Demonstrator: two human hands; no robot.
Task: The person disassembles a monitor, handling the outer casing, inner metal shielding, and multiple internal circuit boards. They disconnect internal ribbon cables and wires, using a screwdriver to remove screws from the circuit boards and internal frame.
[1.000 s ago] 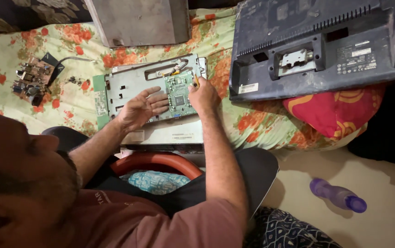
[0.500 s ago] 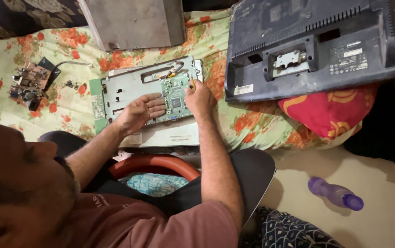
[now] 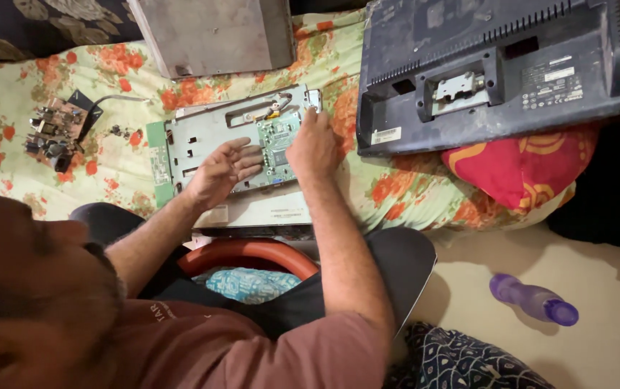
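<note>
A grey metal chassis plate (image 3: 202,137) lies on a floral sheet, with a green circuit board (image 3: 278,144) mounted at its right. My left hand (image 3: 222,171) lies flat on the plate, fingers apart, with the fingertips touching the board's left edge. Over the board's right side rests my right hand (image 3: 313,148), its fingers curled toward the plate's upper right corner. What those fingers grip is hidden.
A dark monitor back shell (image 3: 497,68) lies at the right, partly on a red cushion (image 3: 519,176). A loose power board (image 3: 54,133) with a cable sits at the left. A grey metal box (image 3: 212,32) is behind the plate. A purple bottle (image 3: 533,299) lies on the floor.
Both hands stay on the plate and board. My right hand has shifted slightly toward the plate's upper right corner. The view has drifted a little.
</note>
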